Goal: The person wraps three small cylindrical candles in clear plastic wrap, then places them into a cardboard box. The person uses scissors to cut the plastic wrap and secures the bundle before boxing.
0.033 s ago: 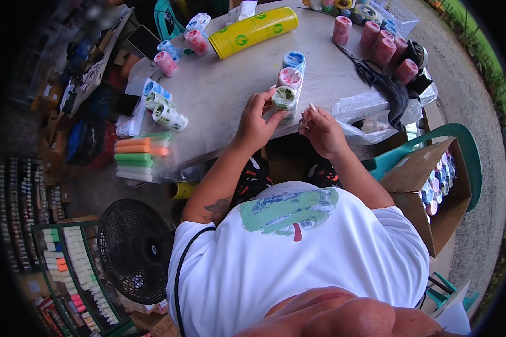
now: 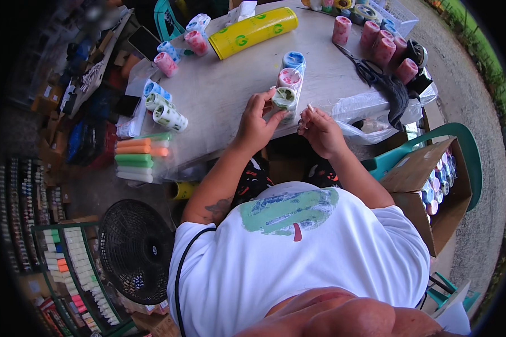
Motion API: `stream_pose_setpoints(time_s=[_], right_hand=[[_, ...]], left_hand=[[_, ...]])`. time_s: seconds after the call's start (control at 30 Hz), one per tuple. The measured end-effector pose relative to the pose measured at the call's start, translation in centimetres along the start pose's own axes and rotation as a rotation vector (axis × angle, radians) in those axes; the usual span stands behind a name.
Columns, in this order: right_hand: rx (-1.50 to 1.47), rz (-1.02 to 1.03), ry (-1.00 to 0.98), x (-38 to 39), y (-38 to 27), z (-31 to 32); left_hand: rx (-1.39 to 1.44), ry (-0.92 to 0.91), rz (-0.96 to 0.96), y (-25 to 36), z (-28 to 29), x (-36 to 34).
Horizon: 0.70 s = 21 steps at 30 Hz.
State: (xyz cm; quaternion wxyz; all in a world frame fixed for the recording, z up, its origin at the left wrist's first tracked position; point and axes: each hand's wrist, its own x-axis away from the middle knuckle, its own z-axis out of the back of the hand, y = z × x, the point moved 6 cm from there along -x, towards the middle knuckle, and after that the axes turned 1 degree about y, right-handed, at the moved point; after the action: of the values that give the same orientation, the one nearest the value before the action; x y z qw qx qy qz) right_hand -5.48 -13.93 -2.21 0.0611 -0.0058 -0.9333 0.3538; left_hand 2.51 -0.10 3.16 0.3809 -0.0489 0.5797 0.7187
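Three marbled cylinders that look like pillar candles stand in a row at the table's near edge, with clear plastic film around them. The blue one (image 2: 294, 59) is farthest, the red-and-white one (image 2: 289, 78) is in the middle, and the green-and-white candle (image 2: 284, 98) is nearest. My left hand (image 2: 254, 124) grips the nearest from its left side, thumb in front and fingers behind. Just right of the row, my right hand (image 2: 324, 130) is raised with thumb and fingertips pinched together. Whatever they hold, if anything, is too small to make out.
A yellow roll (image 2: 254, 32) lies at the back. Black scissors (image 2: 368, 72) and a dark cloth (image 2: 392, 96) are at right, near several red candles (image 2: 383, 51). Green-patterned cylinders (image 2: 170, 118) and wrapped coloured sticks (image 2: 134, 158) lie left. A fan (image 2: 135, 247) and open carton (image 2: 416, 171) flank me.
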Motion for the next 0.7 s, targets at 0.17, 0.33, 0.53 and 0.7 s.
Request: stream_pose_setpoints(time_s=[0.17,0.33,0.53,0.7], right_hand=[[-0.004,-0.066,0.011,-0.8,1.8,0.6],[0.004,-0.138,-0.05,-1.3,1.9,0.5],[-0.054,-0.218,-0.018,-1.2,3.8,0.9],[0.073,-0.276,-0.044,0.5,3.2,1.9]], left_hand=[[0.031,0.02,0.01,0.3,-0.7,0.3],[0.019,0.024,-0.014,0.5,-0.9,-0.2],[-0.008,0.019,0.005,0.4,-1.1,-0.3],[0.013,0.022,-0.019,0.6,-1.0,-0.4]])
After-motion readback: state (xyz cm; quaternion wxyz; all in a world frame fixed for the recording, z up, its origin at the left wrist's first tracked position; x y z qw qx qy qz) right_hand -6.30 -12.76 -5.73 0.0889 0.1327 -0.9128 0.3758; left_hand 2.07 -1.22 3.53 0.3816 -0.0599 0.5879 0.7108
